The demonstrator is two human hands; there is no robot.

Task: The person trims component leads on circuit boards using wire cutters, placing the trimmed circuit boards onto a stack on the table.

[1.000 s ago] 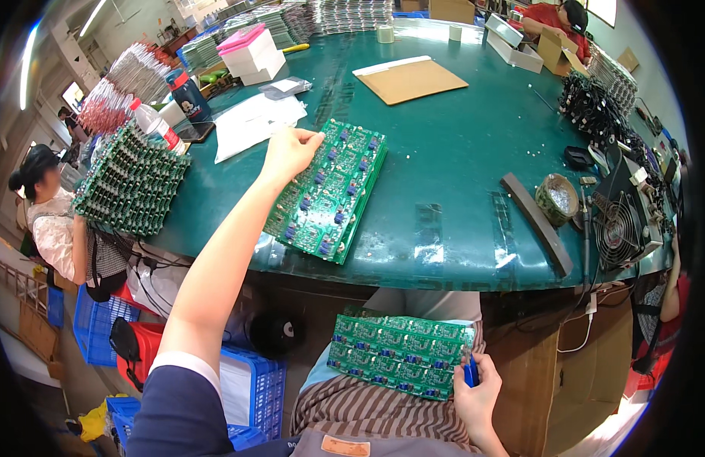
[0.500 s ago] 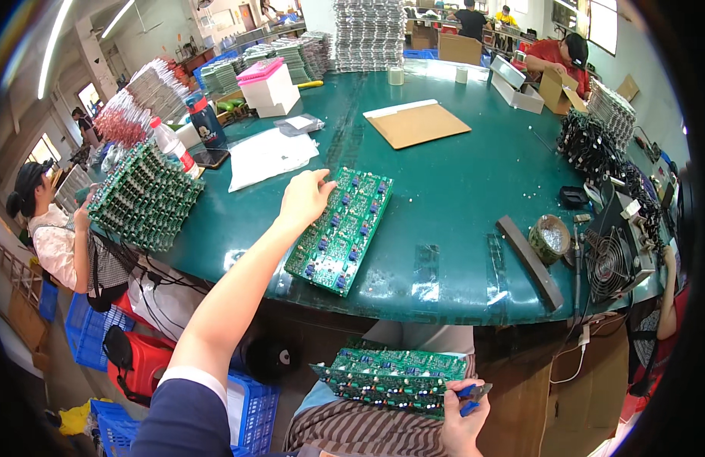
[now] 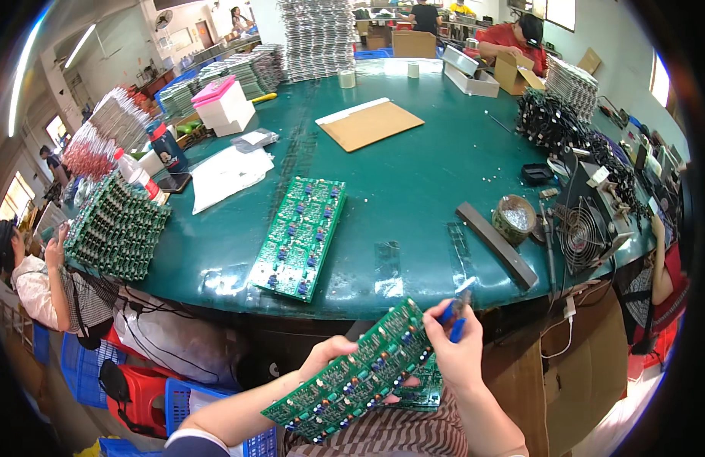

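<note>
A long green circuit board (image 3: 345,385) dotted with small components is raised at a slant above my lap. My left hand (image 3: 331,356) grips its upper long edge, the thumb on top and fingertips showing below. At its upper right corner is my right hand (image 3: 457,346), closed on blue-handled cutters (image 3: 457,324) with the jaws pointing up; the fingers seem to touch the board's corner. Beneath, another green board (image 3: 428,387) rests on my striped lap, partly hidden. On the table in front lies a neat stack of similar boards (image 3: 300,238).
A dark metal bar (image 3: 497,245), a tin (image 3: 514,217) and a small fan (image 3: 583,231) are at the right, near bundled black cables (image 3: 550,122). Cardboard (image 3: 370,125) and a white bag (image 3: 232,174) lie farther back. A tall board stack (image 3: 118,228) stands left, beside a co-worker.
My left hand has left the stack on the table and taken hold of a board from my lap, now lifted and tilted. My right hand has risen with the cutters. The view has turned rightward.
</note>
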